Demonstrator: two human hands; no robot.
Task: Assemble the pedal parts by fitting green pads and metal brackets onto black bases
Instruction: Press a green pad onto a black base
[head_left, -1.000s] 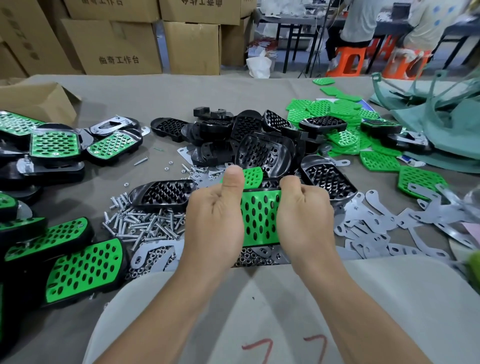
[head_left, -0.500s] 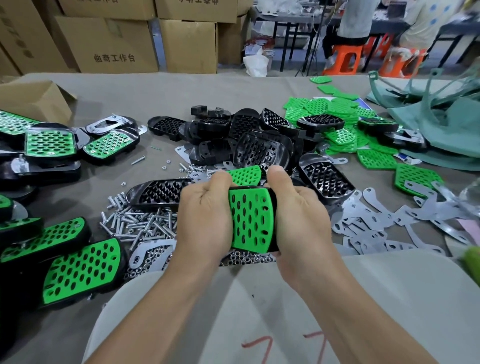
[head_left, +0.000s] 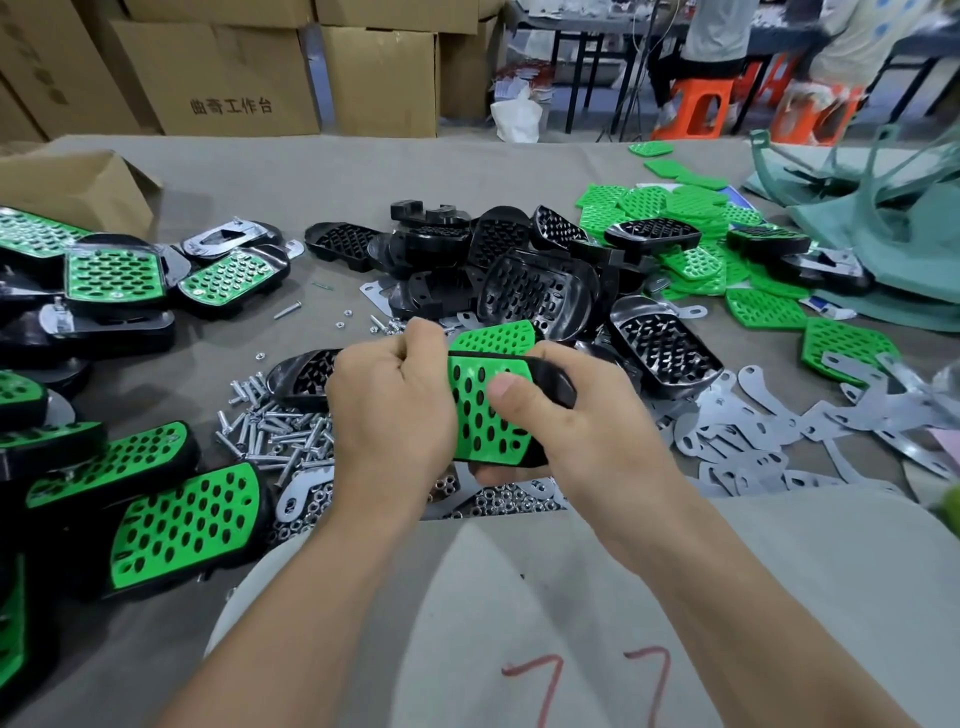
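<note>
A black pedal base with a green perforated pad (head_left: 480, 410) on its top is held above the table between both hands. My left hand (head_left: 389, 410) grips its left side with curled fingers. My right hand (head_left: 582, 431) grips the right side, thumb pressed on the pad, fingers under the base. Another green pad (head_left: 493, 336) lies just behind. A heap of empty black bases (head_left: 530, 291) sits beyond, loose green pads (head_left: 691, 208) lie at the far right, and flat metal brackets (head_left: 753, 447) spread to the right.
Screws and nuts (head_left: 275, 426) are piled under and left of the hands. Finished pedals (head_left: 182, 525) lie along the left edge. A cardboard box (head_left: 67, 182) stands far left, a teal cloth (head_left: 883, 260) far right. People sit on orange stools behind the table.
The pedal has tilted and its right end has come up. My left thumb has curled down off the pad, and my right thumb now presses on the pad's face.
</note>
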